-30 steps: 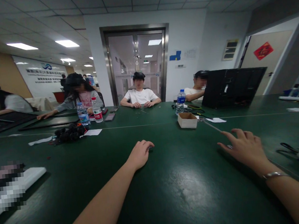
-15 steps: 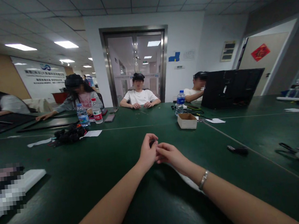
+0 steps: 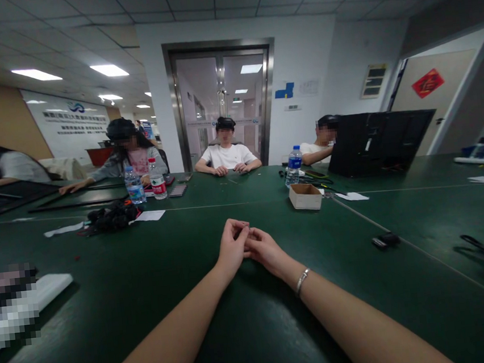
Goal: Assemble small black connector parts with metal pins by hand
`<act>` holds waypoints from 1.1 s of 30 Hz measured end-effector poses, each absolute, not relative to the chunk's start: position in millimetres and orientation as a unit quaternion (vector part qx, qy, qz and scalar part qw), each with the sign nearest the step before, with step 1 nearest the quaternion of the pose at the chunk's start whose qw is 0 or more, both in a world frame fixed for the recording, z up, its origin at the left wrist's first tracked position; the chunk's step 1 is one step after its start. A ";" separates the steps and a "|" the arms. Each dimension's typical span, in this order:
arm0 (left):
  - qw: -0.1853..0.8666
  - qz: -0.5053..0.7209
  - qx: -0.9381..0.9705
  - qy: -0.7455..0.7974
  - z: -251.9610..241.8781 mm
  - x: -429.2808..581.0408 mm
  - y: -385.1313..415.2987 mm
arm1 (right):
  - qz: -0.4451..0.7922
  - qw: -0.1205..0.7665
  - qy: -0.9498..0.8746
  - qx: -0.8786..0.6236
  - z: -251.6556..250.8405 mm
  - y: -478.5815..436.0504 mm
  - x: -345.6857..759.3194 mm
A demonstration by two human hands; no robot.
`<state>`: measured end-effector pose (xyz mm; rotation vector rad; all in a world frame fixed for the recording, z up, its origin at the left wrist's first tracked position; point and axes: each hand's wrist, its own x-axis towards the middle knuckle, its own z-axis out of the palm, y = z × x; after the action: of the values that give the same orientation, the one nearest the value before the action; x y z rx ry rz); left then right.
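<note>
My left hand (image 3: 232,245) is closed, its thumb and forefinger pinched together above the green table (image 3: 180,256). Against its fingertips rests my right hand (image 3: 265,247), with the fingers also bent and pressed together. Whatever they hold between them is too small and too covered to name. A silvery bracelet (image 3: 302,282) circles my right wrist. Both forearms reach in from the lower edge of the view.
Ahead to the right stands an open cardboard box (image 3: 306,197) near a blue-capped bottle (image 3: 293,166). A small black object (image 3: 386,240) lies further right. At left are tangled black items (image 3: 112,217) and a white slab (image 3: 49,288). Several people sit across the table.
Both hands have shifted slightly left, still joined at the fingertips. A dark bit seen in my left hand is now hidden. The pale thing beneath my right forearm no longer shows.
</note>
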<state>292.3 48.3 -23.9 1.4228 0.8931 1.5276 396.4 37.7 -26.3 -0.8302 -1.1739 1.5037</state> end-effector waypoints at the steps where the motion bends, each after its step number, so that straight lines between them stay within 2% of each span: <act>1: 0.429 0.614 0.567 0.343 -26.4 292.1 49.6 | 0.588 0.500 -0.523 -0.362 -28.0 41.2 401.7; 5: 0.412 0.604 0.588 0.347 -36.9 285.8 57.6 | 0.435 0.474 -0.639 -0.423 -36.6 56.8 419.8; 15: 0.428 0.523 0.614 0.407 -36.4 267.5 62.7 | 0.180 0.423 -0.747 -0.481 -34.5 53.3 427.0; 33: 0.438 0.528 0.602 0.408 -41.6 266.1 69.1 | 0.140 0.415 -0.771 -0.463 -33.4 47.8 425.8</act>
<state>266.1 69.1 -41.6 1.4979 1.0156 1.3128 425.8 47.8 -33.4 -1.1622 -1.9373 0.3529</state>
